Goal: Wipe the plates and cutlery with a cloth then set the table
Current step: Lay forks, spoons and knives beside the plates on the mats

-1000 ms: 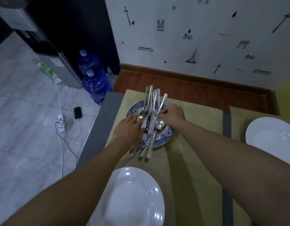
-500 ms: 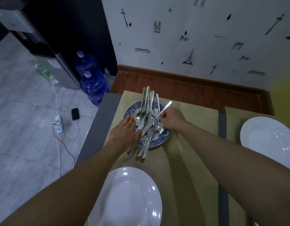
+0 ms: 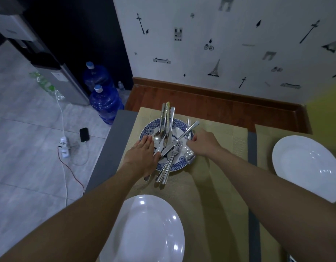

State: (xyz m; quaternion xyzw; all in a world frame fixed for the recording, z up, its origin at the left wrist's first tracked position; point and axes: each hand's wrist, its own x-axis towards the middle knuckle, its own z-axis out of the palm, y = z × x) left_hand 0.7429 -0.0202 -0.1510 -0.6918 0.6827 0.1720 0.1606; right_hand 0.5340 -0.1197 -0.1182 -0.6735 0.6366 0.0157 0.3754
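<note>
Left hand [image 3: 142, 157] lies flat, fingers straight, and presses on the left side of the cutlery pile [image 3: 166, 140]. It grips nothing, so my guess is that it pins the pile so nothing slides. Right hand [image 3: 204, 143] has curled fingers. Its grip looks pinched on the stem of a spoon [image 3: 190, 157] at the right rim of the pile. The contact itself is partly hidden, so treat that as likely, not certain.

The cutlery is heaped on a blue-patterned plate [image 3: 180, 123] near the far left corner of the counter [image 3: 106, 154]. Handles stick out past the far and near rims. A fork [image 3: 177, 146] lies diagonally on top, its handle pointing to the far right. The heap probably serves as a holding dish, with pieces picked off one at a time.

One white plate [image 3: 144, 233] sits at the near edge, on the same tan placemat [image 3: 210, 176] as the blue plate. A second white plate [image 3: 305, 167] sits toward the right edge on its own mat. Both already look placed as settings. No cloth is in view, so I can't say whether the wiping is done. The step looks like sorting cutlery for the settings.

No brand or text is readable. The wall has Paris-style decals, including an Eiffel Tower decal [image 3: 214, 69] and a bicycle. On the floor past the left edge are blue water jugs [image 3: 104, 103] and a phone [image 3: 84, 134] on charge. Their labels are too small to read.
</note>
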